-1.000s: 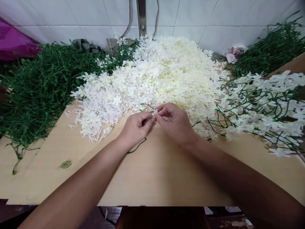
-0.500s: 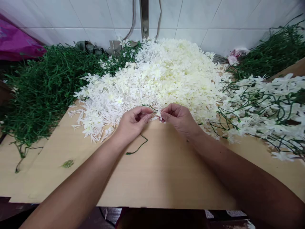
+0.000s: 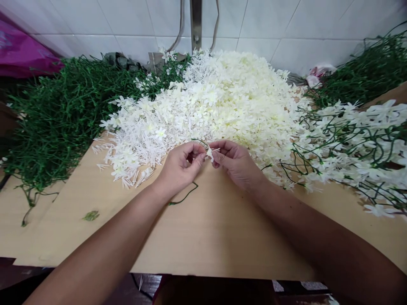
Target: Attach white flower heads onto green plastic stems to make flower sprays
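Note:
My left hand (image 3: pixel 190 161) pinches a thin green stem (image 3: pixel 186 197), whose lower part hangs out under the palm onto the board. Against its fingertips, my right hand (image 3: pixel 229 159) has thumb and fingers closed on a small white flower piece (image 3: pixel 210 154). The two hands nearly touch at the front edge of a big heap of loose white petals (image 3: pixel 241 97). White pointed pieces (image 3: pixel 165 123) lie in the heap's left part.
Green stems (image 3: pixel 63 114) are piled at the left, more (image 3: pixel 372 72) at the back right. Stemmed white flowers (image 3: pixel 359 148) spread over the right of the cardboard-coloured board (image 3: pixel 203 237). A magenta bag (image 3: pixel 25 51) sits at the far left, before the tiled wall (image 3: pixel 263 25).
The fingertips of both hands have come closer together, and the white flower piece has shifted slightly left and tilted. The view has moved a little.

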Tool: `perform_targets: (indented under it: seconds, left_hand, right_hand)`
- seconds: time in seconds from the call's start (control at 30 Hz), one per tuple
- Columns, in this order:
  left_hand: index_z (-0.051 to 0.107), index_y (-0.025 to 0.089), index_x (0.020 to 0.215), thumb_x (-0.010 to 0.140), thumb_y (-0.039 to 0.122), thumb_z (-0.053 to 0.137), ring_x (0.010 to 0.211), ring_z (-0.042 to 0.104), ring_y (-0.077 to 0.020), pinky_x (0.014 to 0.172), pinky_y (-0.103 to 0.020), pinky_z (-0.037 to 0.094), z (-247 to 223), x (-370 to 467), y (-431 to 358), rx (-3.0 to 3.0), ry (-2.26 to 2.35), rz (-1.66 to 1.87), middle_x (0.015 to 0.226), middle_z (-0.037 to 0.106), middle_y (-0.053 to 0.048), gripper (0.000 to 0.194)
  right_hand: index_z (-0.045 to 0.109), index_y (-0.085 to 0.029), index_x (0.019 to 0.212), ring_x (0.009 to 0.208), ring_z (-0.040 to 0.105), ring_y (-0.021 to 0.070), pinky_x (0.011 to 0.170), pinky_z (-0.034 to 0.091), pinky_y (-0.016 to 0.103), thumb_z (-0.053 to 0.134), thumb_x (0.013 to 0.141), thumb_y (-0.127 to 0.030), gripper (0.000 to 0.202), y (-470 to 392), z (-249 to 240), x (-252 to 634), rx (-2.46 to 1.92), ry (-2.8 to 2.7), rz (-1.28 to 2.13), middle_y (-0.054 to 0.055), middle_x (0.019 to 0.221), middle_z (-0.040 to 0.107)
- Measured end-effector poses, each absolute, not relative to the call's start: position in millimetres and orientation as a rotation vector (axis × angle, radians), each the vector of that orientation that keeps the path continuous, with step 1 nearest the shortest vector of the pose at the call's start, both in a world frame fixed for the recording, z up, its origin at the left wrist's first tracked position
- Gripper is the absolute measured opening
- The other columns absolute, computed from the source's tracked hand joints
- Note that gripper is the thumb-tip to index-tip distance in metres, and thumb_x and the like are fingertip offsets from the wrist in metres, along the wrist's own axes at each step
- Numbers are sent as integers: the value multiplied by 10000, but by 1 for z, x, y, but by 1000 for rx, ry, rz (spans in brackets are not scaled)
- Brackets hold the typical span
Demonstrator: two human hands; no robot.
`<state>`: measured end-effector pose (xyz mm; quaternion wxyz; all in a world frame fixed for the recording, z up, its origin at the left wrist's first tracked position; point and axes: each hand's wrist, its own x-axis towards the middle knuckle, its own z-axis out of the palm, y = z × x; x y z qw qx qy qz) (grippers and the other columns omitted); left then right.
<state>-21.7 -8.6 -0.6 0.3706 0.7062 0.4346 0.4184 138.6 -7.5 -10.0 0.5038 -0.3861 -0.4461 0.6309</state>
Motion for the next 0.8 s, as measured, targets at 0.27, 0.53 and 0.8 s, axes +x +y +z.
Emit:
perform_targets:
  seconds: [0.27,0.53,0.8]
  left_hand:
    - [608,147,773,779,231,602,621,540,-106,585,-225,430,11,-40,2,1882,1149,1208,672,593,-5,84]
    - [594,146,748,800,259,567,558,486,-95,538,-222,377,2,-65,24,1765,1394,1192,599,550,13,128]
    - [683,149,828,807,301,565,714,591,-149,651,-266,444,-2,-74,20,2106,1276,668,786,664,-46,194]
  right_hand:
    - [611,-189,755,652,557,105,642,467,263,670,775,-262,96,-21,-6,134,-922,-1493,1264,-13,695,606]
    - [623,-157,715,932,573,230,859,459,405,494,884,-135,214,-42,-29,107,-823,-2281,420,125,938,667]
    - [585,-158,764,837,557,217,790,453,361,431,902,-129,209,-28,-29,120,-948,-2293,484,112,836,651]
